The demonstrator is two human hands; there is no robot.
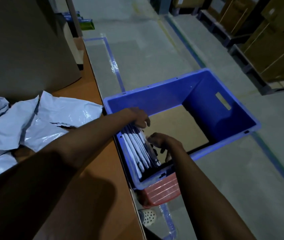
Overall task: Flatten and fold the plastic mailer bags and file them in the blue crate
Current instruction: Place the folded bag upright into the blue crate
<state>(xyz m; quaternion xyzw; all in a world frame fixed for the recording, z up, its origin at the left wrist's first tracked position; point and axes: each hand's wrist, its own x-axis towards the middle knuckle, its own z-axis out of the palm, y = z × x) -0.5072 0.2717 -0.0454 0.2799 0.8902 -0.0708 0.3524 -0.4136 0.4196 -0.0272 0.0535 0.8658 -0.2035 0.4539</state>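
Crate beside worktop: left hand clamping filed bags upright, right hand pinching newest one in.

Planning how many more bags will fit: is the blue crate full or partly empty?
Partly empty. Folded mailers stand on edge only along the blue crate's table-side wall; bare cardboard shows across the rest.

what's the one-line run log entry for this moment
stage: filing | left hand: on top of folded mailers | right hand: at stack's near side | blue crate: mostly unfilled | loose mailers: on table
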